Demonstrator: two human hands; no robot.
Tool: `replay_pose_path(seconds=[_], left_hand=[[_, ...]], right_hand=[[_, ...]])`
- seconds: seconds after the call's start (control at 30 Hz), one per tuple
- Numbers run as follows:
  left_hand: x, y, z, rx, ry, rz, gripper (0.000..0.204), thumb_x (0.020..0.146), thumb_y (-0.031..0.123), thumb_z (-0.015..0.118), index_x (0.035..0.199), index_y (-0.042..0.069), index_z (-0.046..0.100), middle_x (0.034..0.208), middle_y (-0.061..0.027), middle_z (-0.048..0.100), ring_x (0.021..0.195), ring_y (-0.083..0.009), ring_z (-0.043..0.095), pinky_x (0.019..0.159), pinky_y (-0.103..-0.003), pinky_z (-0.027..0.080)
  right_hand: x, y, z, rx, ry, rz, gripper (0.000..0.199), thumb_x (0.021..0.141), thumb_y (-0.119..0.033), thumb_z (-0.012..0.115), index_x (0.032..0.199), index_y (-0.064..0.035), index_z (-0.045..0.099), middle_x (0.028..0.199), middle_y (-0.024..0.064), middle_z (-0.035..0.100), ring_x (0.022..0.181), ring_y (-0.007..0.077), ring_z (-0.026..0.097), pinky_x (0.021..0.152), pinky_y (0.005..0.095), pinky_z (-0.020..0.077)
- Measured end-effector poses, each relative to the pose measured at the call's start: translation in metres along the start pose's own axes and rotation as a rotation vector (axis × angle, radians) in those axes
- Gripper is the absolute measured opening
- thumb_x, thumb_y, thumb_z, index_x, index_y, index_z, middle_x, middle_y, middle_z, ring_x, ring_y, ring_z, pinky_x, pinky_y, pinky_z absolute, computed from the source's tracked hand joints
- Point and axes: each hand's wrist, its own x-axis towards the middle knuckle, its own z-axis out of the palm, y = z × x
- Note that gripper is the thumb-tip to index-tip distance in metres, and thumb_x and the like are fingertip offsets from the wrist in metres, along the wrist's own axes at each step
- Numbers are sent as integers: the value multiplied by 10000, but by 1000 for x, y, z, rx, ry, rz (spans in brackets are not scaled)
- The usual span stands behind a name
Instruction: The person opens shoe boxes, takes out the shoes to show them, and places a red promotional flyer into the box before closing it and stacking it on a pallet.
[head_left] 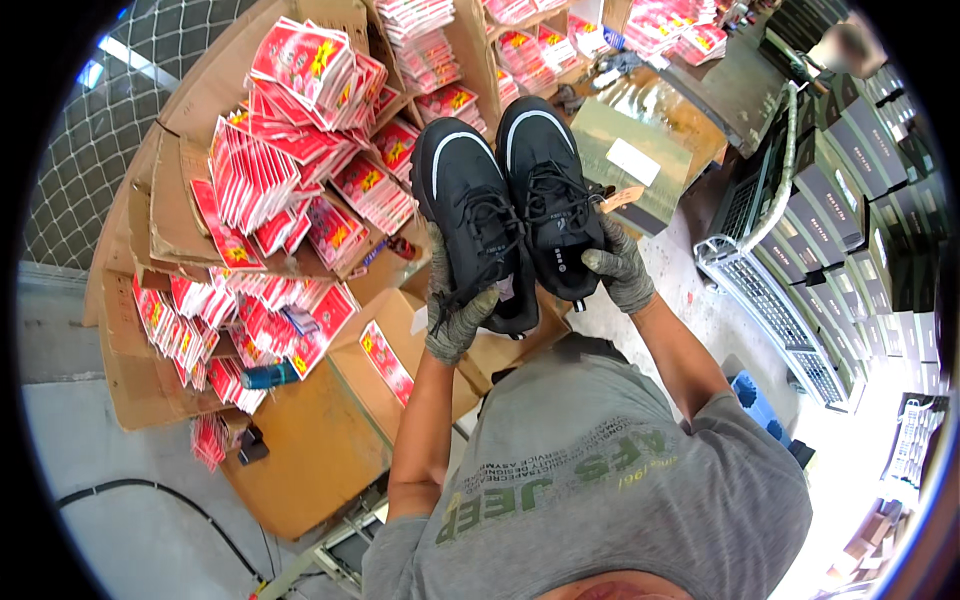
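Observation:
I hold a pair of black lace-up shoes in front of me, side by side, with the toes pointing away. My left hand (452, 312), in a dirty grey glove, grips the heel end of the left shoe (465, 190). Gloved the same way, my right hand (622, 268) is closed round the heel end of the right shoe (548, 180), its thumb at the opening. A pale line runs round each toe. An orange-tan paper tag (622, 198) sticks out beside the right shoe, next to my right fingers.
Cardboard compartments on the left hold stacks of red-and-white printed packets (255, 175). Beyond the shoes lies a dark green shoe box (630, 165) with a white label. A metal cage cart (775, 290) and piled shoe boxes (840, 210) stand at right. A person (845, 50) is at the far right.

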Motion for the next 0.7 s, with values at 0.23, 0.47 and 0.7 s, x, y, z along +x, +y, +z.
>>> replay_pose_path(seconds=[0.23, 0.47, 0.7], left_hand=[[-22, -32, 6, -144, 113, -146, 1128, 838, 271, 839, 1648, 154, 62, 1502, -136, 489, 1338, -258, 531, 1140, -403, 428], [-37, -110, -2, 197, 293, -693, 834, 947, 414, 703, 1588, 68, 298, 1502, -124, 493, 1328, -231, 515, 1103, -343, 417], [-38, -75, 34, 144, 315, -81, 950, 894, 460, 755, 1609, 83, 256, 1557, -111, 396, 1399, -229, 434, 1142, -385, 387]], right_hand=[[-15, 13, -16, 205, 65, 181, 887, 768, -257, 839, 1517, -11, 431, 1423, 112, 563, 1297, 241, 555, 1136, 379, 420], [-5, 21, -14, 262, 5, 180, 782, 844, -236, 741, 1513, 16, 424, 1405, 127, 579, 1271, 224, 572, 1105, 370, 444], [5, 29, 1, 212, -57, 314, 852, 820, -277, 788, 1530, 2, 408, 1449, 129, 543, 1316, 235, 537, 1147, 370, 406]])
